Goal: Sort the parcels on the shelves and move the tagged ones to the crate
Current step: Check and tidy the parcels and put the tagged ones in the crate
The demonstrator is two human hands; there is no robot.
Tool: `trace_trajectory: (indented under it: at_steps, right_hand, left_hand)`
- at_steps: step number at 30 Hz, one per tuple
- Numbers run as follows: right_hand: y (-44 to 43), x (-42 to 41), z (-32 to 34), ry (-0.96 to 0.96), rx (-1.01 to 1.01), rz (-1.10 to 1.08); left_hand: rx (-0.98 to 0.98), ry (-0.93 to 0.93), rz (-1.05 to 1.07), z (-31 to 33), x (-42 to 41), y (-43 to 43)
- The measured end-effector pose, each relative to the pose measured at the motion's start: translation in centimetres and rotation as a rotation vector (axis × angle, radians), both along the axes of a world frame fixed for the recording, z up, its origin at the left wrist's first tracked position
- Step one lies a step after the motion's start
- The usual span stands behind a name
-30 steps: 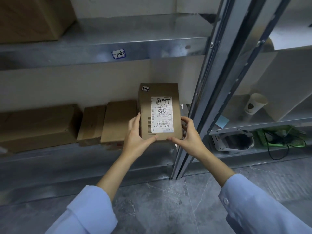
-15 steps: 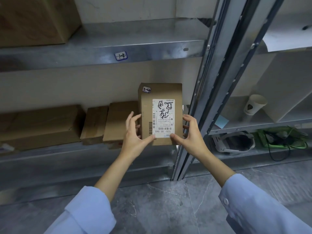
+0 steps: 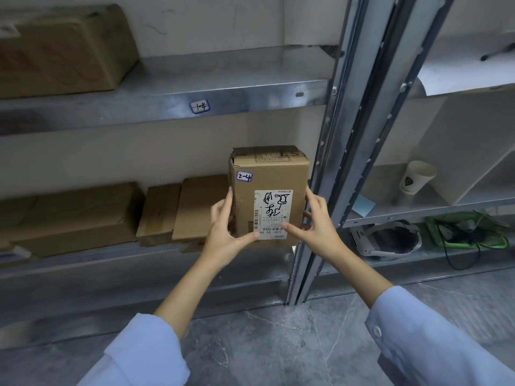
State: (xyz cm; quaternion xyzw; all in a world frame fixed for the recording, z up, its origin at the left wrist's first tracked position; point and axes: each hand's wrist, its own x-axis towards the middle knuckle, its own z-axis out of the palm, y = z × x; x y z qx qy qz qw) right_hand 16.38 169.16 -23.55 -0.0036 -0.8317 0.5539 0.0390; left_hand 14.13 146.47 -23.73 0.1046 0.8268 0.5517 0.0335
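Note:
A small cardboard parcel (image 3: 271, 176) stands upright at the right end of the lower shelf (image 3: 139, 263), against the steel upright. It bears a white shipping label with handwriting and a small sticker marked 2-4. My left hand (image 3: 223, 229) grips its left side, thumb on the front by the label. My right hand (image 3: 315, 221) grips its right side, thumb under the label. No crate is in view.
Three more brown parcels (image 3: 195, 207) lie to the left on the same shelf. A large box (image 3: 61, 51) sits on the upper shelf, tagged 1-4. Right of the steel upright (image 3: 342, 151) are a paper cup (image 3: 416, 176), a white headset (image 3: 387, 240) and a green tray with cables (image 3: 468, 232).
The parcel has tipped back and moved deeper toward the shelf, so its top face now shows. Both hands went with it, keeping their hold on its sides.

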Motion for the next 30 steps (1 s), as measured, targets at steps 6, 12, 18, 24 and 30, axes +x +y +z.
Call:
trace_trajectory:
  at_steps: [6,12,18,24,30]
  right_hand:
    - [0.5,0.3,0.5,-0.003,-0.068,-0.005]
    - [0.7,0.6,0.6,-0.03,-0.04,-0.028]
    - [0.5,0.9,2.0,0.032,0.03,0.017]
    - [1.0,1.2,2.3,-0.004,0.029,0.024]
    - [1.6,1.1,1.8,-0.133,-0.059,0.038]
  left_hand:
    - [0.107,-0.016,-0.005,0.6,0.4,-0.1]
    - [0.17,-0.063,-0.032,1.5,0.3,-0.8]
    - [0.005,-0.038,-0.061,1.8,0.4,-0.6]
    - [0.102,-0.049,-0.061,2.1,0.0,-0.8]
    - [0.159,-0.086,-0.097,2.2,-0.3,-0.8]
